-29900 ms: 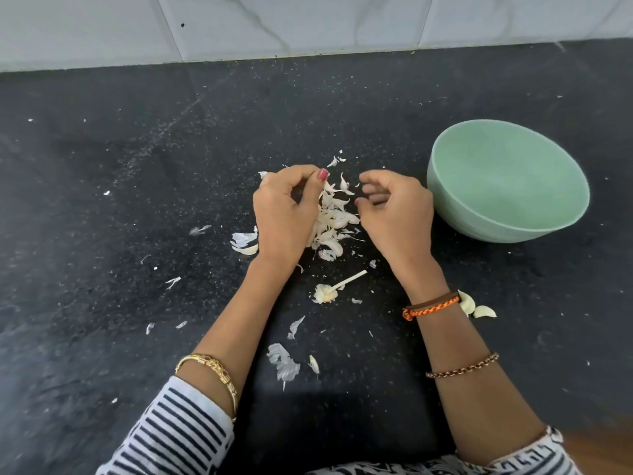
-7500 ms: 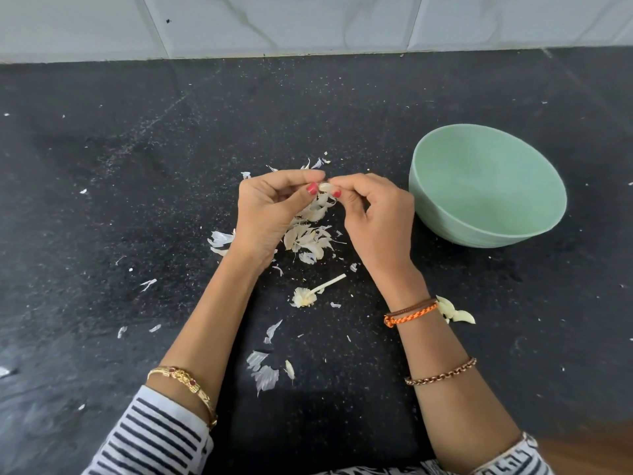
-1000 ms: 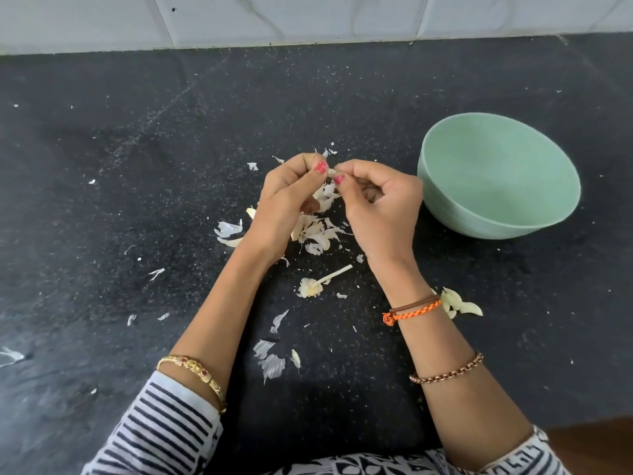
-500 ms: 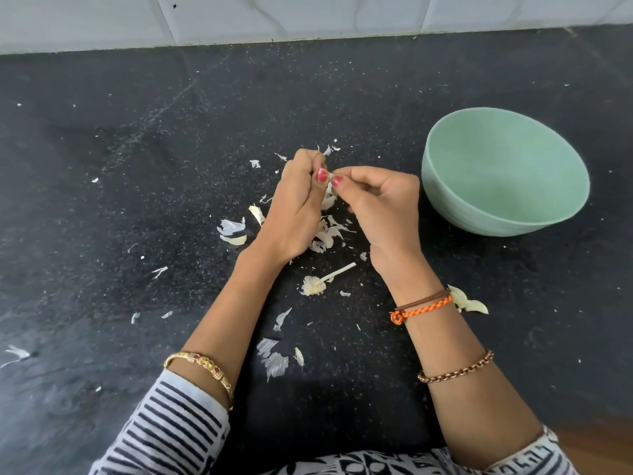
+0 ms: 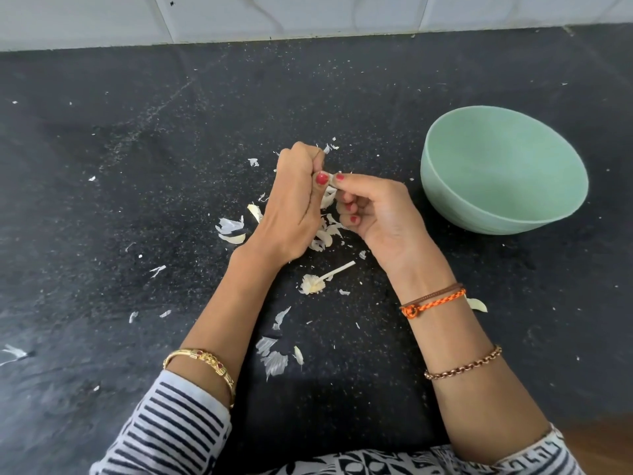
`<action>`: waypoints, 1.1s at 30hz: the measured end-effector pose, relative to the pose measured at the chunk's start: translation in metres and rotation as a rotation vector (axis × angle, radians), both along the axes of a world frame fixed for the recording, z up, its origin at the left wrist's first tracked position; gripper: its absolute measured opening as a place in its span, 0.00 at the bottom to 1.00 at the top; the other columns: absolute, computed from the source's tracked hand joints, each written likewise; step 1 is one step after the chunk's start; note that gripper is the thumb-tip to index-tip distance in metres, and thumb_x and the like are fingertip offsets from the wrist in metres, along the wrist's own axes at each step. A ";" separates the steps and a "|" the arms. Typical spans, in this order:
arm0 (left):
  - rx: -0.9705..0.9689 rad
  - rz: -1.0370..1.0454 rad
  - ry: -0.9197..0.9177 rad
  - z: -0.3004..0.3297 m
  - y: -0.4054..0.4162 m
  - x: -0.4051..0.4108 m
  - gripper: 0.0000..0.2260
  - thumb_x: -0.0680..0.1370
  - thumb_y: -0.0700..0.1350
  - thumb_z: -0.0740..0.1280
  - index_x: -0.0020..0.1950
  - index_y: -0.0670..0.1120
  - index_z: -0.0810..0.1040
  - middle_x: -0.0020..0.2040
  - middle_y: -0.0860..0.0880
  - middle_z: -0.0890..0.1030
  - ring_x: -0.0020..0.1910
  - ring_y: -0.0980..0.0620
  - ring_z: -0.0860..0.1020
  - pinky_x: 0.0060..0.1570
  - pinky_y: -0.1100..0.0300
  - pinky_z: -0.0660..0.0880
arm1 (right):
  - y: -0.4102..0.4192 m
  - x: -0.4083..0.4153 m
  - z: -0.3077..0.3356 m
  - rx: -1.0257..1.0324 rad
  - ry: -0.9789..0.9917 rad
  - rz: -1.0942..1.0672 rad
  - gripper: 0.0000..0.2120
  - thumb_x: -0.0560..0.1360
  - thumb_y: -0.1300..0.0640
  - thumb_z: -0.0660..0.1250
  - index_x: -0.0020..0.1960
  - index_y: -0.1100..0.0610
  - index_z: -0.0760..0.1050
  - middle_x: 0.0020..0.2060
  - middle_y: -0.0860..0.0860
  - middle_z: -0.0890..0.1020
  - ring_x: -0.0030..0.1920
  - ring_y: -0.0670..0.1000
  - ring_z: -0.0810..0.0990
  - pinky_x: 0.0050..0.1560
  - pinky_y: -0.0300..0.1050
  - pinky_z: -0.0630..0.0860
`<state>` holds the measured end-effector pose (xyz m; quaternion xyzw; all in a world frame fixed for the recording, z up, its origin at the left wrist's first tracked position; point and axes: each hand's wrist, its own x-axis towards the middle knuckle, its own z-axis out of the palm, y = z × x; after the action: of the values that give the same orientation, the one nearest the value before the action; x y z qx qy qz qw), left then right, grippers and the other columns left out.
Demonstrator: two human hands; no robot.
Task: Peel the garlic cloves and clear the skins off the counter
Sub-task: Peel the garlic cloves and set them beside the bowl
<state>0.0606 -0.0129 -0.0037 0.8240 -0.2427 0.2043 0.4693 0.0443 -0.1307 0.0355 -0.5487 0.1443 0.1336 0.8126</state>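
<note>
Both hands are working one garlic clove above the counter. The left hand is curled around it with the thumb pressing on top, and the right hand pinches the tip between thumb and forefinger, other fingers curled in. You can only see a sliver of the clove between the two red thumbnails, so I can't tell how much skin is left on it.

Right under the hands sits the main pile of skins, with more flakes scattered toward the left and near the body, plus the bare garlic stem just below. The green bowl sits off to the right and looks empty from here.

What could go wrong: a peeled clove is slick, so a hard tug could pop it out onto the counter. Those papery flakes are also super light, and one careless sweep will probably spread them further.
</note>
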 end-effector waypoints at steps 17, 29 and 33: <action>-0.256 0.138 0.038 0.000 0.009 0.001 0.06 0.79 0.37 0.59 0.49 0.47 0.73 0.41 0.55 0.75 0.41 0.59 0.74 0.44 0.61 0.72 | -0.005 0.000 -0.002 -0.112 -0.084 -0.181 0.06 0.75 0.62 0.66 0.39 0.57 0.78 0.30 0.48 0.78 0.33 0.43 0.74 0.34 0.34 0.73; -0.194 0.125 0.201 0.001 0.006 0.001 0.06 0.76 0.44 0.65 0.45 0.46 0.81 0.33 0.61 0.76 0.34 0.64 0.72 0.40 0.71 0.66 | 0.000 0.000 -0.019 -0.644 -0.520 -0.195 0.09 0.74 0.67 0.64 0.46 0.57 0.81 0.37 0.43 0.81 0.37 0.39 0.79 0.40 0.33 0.76; -0.223 0.047 0.255 0.005 0.004 0.000 0.06 0.76 0.42 0.65 0.45 0.52 0.80 0.39 0.52 0.82 0.38 0.53 0.79 0.44 0.55 0.75 | -0.002 0.003 -0.021 -0.677 -0.570 -0.203 0.08 0.73 0.68 0.65 0.45 0.59 0.81 0.35 0.43 0.80 0.35 0.38 0.78 0.39 0.29 0.73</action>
<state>0.0601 -0.0084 0.0011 0.7915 -0.1376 0.1350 0.5800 0.0469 -0.1329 0.0142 -0.7814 0.0036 -0.1579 0.6037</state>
